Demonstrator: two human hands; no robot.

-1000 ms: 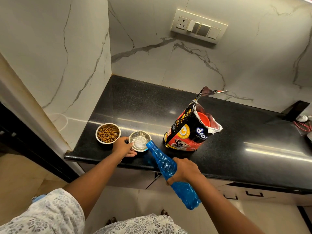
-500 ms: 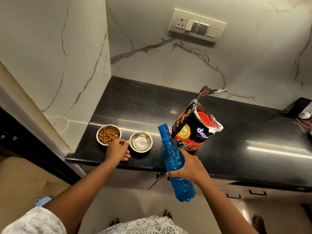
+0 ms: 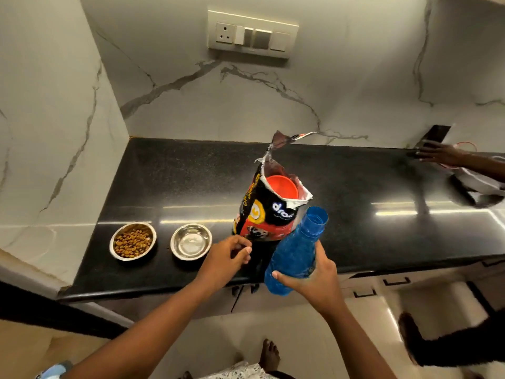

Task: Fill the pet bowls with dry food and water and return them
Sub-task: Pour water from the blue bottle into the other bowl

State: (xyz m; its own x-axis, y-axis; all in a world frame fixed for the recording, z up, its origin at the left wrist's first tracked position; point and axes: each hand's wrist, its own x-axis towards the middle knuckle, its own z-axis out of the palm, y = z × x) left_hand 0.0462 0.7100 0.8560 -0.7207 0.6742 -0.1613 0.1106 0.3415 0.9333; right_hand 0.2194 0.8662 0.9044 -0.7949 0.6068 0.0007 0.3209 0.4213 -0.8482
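Note:
Two steel bowls sit near the front left of the black counter (image 3: 191, 176). The left bowl (image 3: 133, 241) holds brown kibble. The right bowl (image 3: 191, 241) holds clear water. My right hand (image 3: 314, 277) grips an uncapped blue plastic bottle (image 3: 296, 250), upright and tilted slightly right, just over the counter's front edge. My left hand (image 3: 228, 257) hovers right of the water bowl, fingers loosely curled, holding nothing, close to the base of the food bag (image 3: 269, 212). The open bag stands on the counter with an orange scoop (image 3: 281, 187) inside.
Marble walls close the counter at the left and back, with a switch panel (image 3: 251, 34) above. Another person's hand (image 3: 440, 154) rests on the counter at the far right, beside a red cable and white items. Drawers lie below the counter edge.
The bottle came off the water bowl, swung upright and moved right in front of the bag. My left hand left the bowls and shifted right. Another person's hand appeared at far right.

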